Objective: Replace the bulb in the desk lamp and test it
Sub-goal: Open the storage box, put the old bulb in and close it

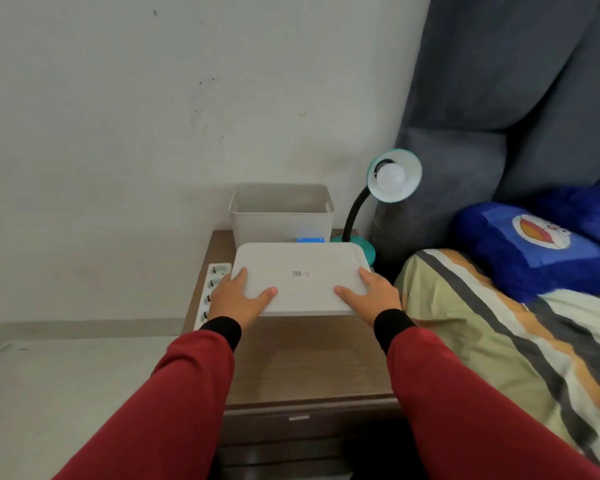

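Soft even light, blurred and warped edges.

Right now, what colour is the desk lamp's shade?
Teal outside, white inside, on the desk lamp's shade, with a white bulb fitted. Head view shows it best.

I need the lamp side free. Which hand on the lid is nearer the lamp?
The right hand, gripping the lid's right edge, just below the lamp; the left hand holds the far edge.
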